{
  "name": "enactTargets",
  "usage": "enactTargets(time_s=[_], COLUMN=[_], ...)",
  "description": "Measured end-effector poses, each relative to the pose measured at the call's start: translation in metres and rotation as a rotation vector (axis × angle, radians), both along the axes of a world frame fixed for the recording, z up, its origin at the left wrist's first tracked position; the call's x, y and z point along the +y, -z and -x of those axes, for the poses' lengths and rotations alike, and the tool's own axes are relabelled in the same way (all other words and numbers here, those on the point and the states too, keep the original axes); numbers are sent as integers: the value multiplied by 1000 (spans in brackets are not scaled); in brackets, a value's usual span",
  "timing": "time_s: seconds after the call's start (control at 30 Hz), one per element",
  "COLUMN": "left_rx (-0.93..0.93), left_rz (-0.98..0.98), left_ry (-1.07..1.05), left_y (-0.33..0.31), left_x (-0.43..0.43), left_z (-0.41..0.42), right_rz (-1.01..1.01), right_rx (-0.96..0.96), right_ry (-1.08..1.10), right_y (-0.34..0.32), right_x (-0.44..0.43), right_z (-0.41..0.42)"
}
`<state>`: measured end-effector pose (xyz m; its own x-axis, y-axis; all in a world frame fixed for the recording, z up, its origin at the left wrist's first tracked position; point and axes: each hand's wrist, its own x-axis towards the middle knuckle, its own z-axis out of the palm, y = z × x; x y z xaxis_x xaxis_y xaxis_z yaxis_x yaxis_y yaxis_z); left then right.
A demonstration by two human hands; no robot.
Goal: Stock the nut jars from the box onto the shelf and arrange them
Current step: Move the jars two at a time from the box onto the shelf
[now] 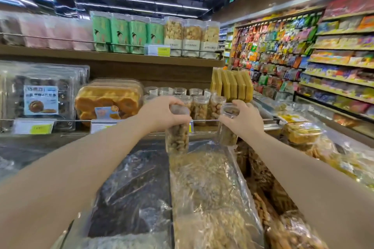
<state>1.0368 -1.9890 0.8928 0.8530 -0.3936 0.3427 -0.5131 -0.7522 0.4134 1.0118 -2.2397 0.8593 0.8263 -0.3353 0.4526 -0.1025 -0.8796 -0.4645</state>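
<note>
A clear nut jar (pixel 177 137) is gripped at its lid by the left hand (pixel 162 111). A second nut jar (pixel 227 133) is gripped likewise by the right hand (pixel 245 117). Both are held upright and apart, above bagged goods (pixel 208 188). Further jars (pixel 199 107) are seen standing behind a wire rail (pixel 125 120).

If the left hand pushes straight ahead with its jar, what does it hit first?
Probably the shelf's front rail, since the left hand holds its jar low; behind it stand the shelved jars. Depth unclear.
</note>
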Motion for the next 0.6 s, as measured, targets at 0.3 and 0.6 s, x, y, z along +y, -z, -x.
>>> enactTargets(time_s=[0.3,0.6], left_rx=[-77,-44], left_rz=[19,5], left_ry=[101,127], left_y=[-32,-29], left_x=[-80,-144], left_z=[-98,-169], right_rz=[42,-99], right_rx=[25,0], right_ry=[98,55], right_y=[-29,-1], right_x=[-75,-136], right_z=[-107,-220])
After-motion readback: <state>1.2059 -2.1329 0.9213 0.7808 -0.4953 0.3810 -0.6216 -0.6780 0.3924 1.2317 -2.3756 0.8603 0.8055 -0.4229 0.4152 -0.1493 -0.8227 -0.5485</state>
